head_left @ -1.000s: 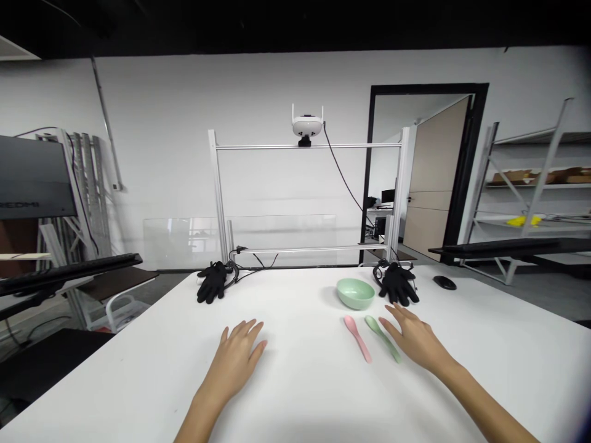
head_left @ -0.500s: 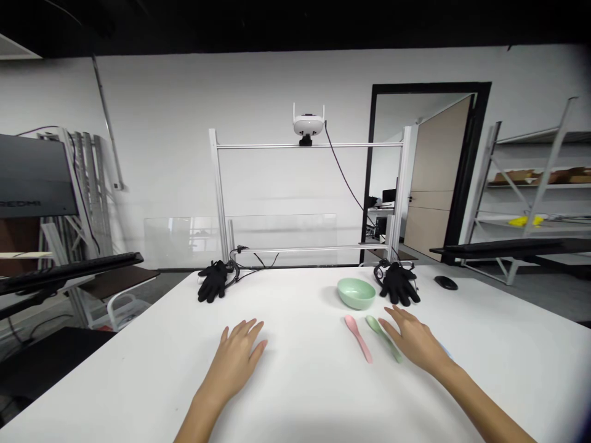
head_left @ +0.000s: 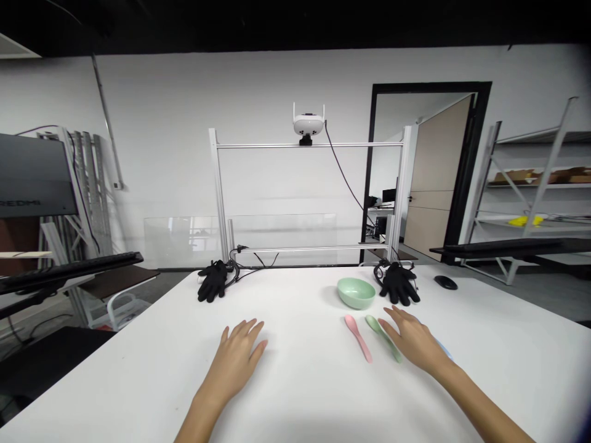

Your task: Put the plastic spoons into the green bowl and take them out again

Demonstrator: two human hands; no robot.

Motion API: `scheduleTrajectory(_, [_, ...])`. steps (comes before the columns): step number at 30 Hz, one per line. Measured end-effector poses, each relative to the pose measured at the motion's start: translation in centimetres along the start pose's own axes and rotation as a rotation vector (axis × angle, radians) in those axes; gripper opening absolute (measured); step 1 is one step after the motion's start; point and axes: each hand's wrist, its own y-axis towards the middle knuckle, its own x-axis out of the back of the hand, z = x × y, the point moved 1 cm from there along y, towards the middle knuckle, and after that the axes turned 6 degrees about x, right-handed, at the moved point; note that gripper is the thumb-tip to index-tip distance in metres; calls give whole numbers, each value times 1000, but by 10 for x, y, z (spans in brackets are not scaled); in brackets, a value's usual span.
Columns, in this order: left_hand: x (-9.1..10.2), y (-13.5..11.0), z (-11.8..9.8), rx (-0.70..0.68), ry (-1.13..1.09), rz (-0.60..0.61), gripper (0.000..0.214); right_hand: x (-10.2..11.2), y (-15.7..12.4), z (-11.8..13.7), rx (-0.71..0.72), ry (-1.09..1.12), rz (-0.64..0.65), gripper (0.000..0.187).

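**Fingers (head_left: 244,330) fanned wide, nothing in either hand!**

Here's the picture at the white table (head_left: 300,394): the left hand (head_left: 235,363) lies low and open, its fingers spread, gripping nothing, with a black glove (head_left: 212,280) well ahead of it. Over to the right, the right hand (head_left: 412,342) is just as open and just as empty, fingertips (head_left: 385,323) right up beside the green spoon (head_left: 383,339), though whether they're touching it I can't call from here. The pink spoon (head_left: 357,339) lies just to that spoon's left, the two slanted almost side by side, and just beyond them sits the pale green bowl (head_left: 356,293), upright. A second black glove (head_left: 398,283) lies right next to the bowl. Peeking out past the right hand is a pale blue object (head_left: 444,351), too hidden to name. Farther right, a black computer mouse (head_left: 446,282) rests on the table.
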Motion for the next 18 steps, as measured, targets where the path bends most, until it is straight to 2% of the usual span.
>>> scheduleTrajectory(11, [-2, 0, 2, -4, 2, -10, 51, 4, 0, 4, 1, 11, 16, 72])
scheduleTrajectory(18, [-3, 1, 2, 5, 0, 0, 52, 5, 2, 9, 18, 19, -25, 67])
